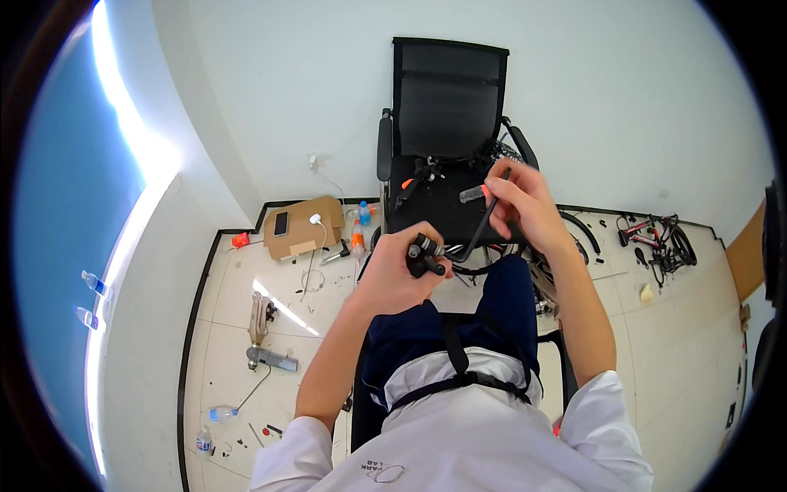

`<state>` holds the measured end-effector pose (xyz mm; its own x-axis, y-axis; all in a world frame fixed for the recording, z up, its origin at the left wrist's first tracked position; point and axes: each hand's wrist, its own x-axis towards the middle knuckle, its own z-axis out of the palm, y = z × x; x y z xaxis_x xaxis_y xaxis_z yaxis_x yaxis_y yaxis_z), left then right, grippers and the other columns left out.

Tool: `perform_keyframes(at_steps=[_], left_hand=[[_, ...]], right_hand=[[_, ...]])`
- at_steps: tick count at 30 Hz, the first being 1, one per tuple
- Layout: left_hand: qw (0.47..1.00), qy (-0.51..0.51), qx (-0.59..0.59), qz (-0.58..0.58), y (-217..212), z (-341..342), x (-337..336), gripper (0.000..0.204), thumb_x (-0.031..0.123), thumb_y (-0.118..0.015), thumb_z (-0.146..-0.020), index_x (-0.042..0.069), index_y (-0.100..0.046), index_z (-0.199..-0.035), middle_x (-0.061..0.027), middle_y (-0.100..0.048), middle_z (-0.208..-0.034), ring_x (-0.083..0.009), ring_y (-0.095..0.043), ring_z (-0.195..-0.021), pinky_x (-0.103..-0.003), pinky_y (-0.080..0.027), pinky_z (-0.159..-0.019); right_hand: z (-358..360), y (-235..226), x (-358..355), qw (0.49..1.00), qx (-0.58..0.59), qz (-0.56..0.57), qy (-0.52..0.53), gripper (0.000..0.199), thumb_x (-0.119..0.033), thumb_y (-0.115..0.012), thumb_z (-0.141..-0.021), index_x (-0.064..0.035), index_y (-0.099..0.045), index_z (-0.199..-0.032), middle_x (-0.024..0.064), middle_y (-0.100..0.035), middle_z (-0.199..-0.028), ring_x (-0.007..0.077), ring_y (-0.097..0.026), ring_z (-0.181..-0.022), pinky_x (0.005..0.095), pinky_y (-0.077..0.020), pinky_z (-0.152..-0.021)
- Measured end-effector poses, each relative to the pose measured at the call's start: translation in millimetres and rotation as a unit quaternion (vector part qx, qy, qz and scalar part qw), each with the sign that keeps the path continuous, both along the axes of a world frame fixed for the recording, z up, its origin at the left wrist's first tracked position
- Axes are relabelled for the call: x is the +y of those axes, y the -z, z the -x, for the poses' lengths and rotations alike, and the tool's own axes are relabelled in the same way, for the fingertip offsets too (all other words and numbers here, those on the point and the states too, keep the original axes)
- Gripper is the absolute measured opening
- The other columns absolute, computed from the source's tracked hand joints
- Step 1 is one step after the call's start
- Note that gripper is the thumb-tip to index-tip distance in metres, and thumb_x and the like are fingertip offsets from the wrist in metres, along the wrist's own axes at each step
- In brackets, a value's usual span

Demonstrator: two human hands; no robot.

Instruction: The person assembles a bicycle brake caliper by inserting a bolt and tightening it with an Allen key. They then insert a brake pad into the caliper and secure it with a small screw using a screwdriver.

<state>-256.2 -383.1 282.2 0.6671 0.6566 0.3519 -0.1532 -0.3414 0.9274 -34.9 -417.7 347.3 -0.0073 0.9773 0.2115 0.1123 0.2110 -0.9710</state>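
Note:
My left hand (398, 266) is closed round a small black part (423, 256) with rounded ends, perhaps a bicycle component; the fingers hide much of it. In my right hand (525, 201) is a black L-shaped hex key (484, 225), pinched near the end of its long arm. The short bent end of the key reaches the black part; whether it is seated in a bolt I cannot tell. Beyond my hands, the black chair seat (438, 215) bears a small clear tube (473, 194) with an orange end and a black tool (406, 195) with an orange patch.
Left of the chair lies cardboard (299, 246) with a phone (281, 223), beside bottles (357, 238). A grey tool (275, 358) and scattered small parts lie on the left floor. Black and red bicycle parts (656, 238) lie at the right near the wall.

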Motion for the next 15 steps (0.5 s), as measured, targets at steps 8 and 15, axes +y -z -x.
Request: perform_keyframes(at_steps=[8,15], left_hand=[[0.966,0.114,-0.060,0.224,-16,22,1,0.010,0.002,-0.061,-0.085,-0.002,-0.055,-0.090,-0.0180,-0.064,-0.066,-0.0192,-0.058,-0.042,-0.028,-0.043,-0.034],[0.958,0.107,-0.064,0.258,-24,16,-11,0.011,0.007,-0.061,-0.087,-0.002,-0.055,-0.083,-0.0186,-0.062,-0.063,-0.0212,-0.056,-0.039,-0.029,-0.040,-0.031]], right_hand=[[6,-23,-40,0.630,-0.608,-0.460,0.149,0.043,-0.037,-0.072,-0.077,-0.0032,-0.059,-0.101,0.0146,-0.060,-0.114,0.0295,-0.056,-0.111,0.0426,-0.0419,-0.093],[1,-17,-9,0.586,-0.566,-0.570,0.107,0.028,-0.024,-0.074,-0.073,-0.0015,-0.060,-0.082,0.0090,-0.059,-0.082,0.0258,-0.060,-0.076,0.0339,-0.0503,-0.067]])
